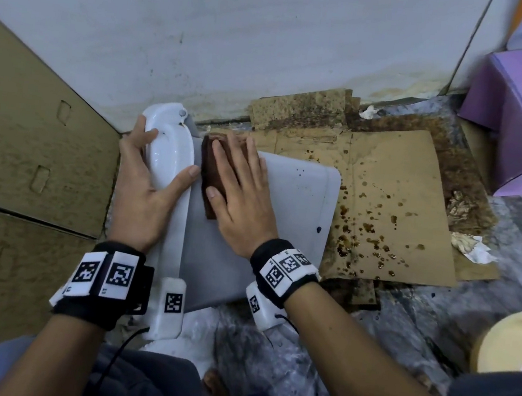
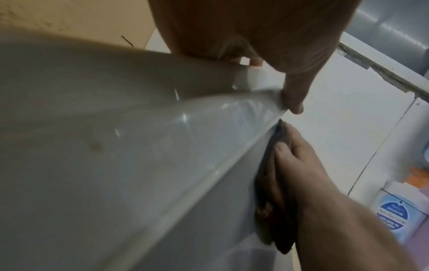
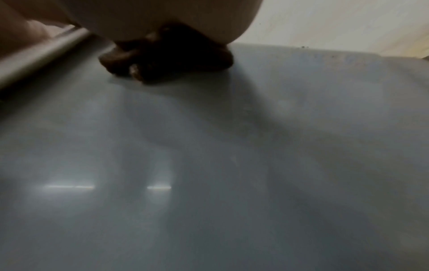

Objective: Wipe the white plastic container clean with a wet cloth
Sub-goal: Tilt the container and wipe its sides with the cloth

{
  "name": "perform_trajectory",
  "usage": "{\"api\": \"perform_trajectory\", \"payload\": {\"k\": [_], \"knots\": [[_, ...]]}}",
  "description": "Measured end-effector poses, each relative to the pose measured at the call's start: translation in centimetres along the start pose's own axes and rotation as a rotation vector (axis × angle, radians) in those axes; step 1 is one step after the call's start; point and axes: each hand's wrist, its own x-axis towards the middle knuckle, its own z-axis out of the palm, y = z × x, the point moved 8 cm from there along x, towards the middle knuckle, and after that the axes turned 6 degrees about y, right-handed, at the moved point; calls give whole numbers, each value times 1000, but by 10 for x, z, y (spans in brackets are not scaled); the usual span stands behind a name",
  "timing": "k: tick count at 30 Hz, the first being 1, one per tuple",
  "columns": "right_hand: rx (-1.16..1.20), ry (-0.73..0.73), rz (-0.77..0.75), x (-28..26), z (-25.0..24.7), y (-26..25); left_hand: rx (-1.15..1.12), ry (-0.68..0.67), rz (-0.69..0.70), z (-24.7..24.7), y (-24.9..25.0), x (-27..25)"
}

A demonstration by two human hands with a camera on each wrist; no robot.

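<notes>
Firstly, right hand (image 1: pixel 241 192): laid flat, fingers straight, on the brown cloth (image 1: pixel 213 173).
Cloth: pressed against the upturned face of the white plastic container (image 1: pixel 288 201).
Left hand (image 1: pixel 144 184): curled round the container's glossy rim.
Container: lying on stained cardboard (image 1: pixel 393 193) beside the wall (image 1: pixel 239 32).
</notes>
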Motion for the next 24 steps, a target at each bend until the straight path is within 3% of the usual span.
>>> {"api": "perform_trajectory", "payload": {"k": [2, 6, 9, 11, 15, 17, 21, 24], "knots": [[-26, 16, 55, -5, 0, 22, -10, 0, -4, 0, 0, -1], [-21, 50, 377, -24, -4, 96, 62, 29, -3, -2, 1, -1], [73, 75, 464, -21, -3, 104, 160, 33, 29, 1, 7, -3], [92, 84, 435, -14, -1, 81, 162, 30, 27, 3, 8, -2], [100, 49, 127, 0, 11, 0, 172, 30, 46, 1, 6, 0], [98, 24, 43, 2, 15, -18, 171, 26, 37, 0, 5, -1], [25, 9, -6, -1, 14, 6, 126, 28, 41, -4, 0, -3], [-36, 30, 192, -9, 11, 62, 107, 42, 32, -8, -4, -3]]}}
